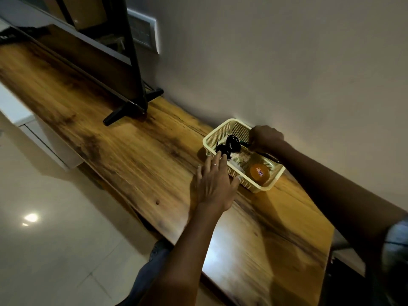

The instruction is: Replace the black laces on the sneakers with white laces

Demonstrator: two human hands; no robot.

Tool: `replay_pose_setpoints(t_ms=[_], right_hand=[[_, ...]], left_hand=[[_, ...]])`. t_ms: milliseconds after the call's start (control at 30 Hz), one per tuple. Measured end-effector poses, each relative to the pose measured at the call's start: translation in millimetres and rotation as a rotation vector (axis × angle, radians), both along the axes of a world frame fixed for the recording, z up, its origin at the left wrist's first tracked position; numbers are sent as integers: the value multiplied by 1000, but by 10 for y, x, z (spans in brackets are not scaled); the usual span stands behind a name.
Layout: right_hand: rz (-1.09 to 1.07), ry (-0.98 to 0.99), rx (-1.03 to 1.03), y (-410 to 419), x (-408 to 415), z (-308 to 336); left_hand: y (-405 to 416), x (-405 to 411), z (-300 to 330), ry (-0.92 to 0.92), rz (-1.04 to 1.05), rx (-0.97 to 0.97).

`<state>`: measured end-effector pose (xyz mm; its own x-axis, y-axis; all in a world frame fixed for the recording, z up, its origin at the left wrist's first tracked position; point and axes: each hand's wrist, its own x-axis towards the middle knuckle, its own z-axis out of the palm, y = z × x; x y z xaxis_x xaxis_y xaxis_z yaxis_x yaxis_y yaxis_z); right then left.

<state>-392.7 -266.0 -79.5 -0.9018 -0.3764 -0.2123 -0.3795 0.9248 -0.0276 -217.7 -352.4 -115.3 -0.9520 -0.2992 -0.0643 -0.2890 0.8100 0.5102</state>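
A cream plastic basket (262, 188) with mesh walls sits on a long wooden shelf (123, 151) close against a pale wall (287, 62). Inside the basket, toward its far left end, lies a tangled bundle of black laces (228, 145), resting on the mesh floor and partly rising above the rim. The left hand (215, 184) reaches in from below with its fingers straight and slightly spread; the tips of the middle fingers lie over the near rim of the basket and touch the edge of the black laces, while the thumb rests against the basket's near long side. A thin ring shows on one finger. The right hand (266, 138) comes in over the far rim of the basket with its fingers curled inward, pinching a dark strand that runs from the bundle and trails back along the forearm across the basket's far edge; the fingertips themselves are hidden under the knuckles. At the right end of the basket lies a round orange object (259, 172) with a small label on top, and a pale flat item beside it is too dim to make out. Farther left on the shelf stands a flat screen (92, 62) on black splayed feet (132, 107). A white switch plate (143, 29) is fixed to the wall behind it. A glossy tiled floor (55, 228) lies below the shelf.
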Motion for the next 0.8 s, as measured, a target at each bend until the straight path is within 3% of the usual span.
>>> replay_pose_setpoints(t_ms=[233, 433, 800], right_hand=[[-12, 24, -97, 19, 25, -68], [47, -146, -196, -8, 45, -91], [120, -139, -194, -32, 45, -244]], left_hand=[[-13, 0, -25, -2, -19, 9], [-10, -9, -24, -17, -22, 1], [-21, -25, -56, -12, -30, -19]])
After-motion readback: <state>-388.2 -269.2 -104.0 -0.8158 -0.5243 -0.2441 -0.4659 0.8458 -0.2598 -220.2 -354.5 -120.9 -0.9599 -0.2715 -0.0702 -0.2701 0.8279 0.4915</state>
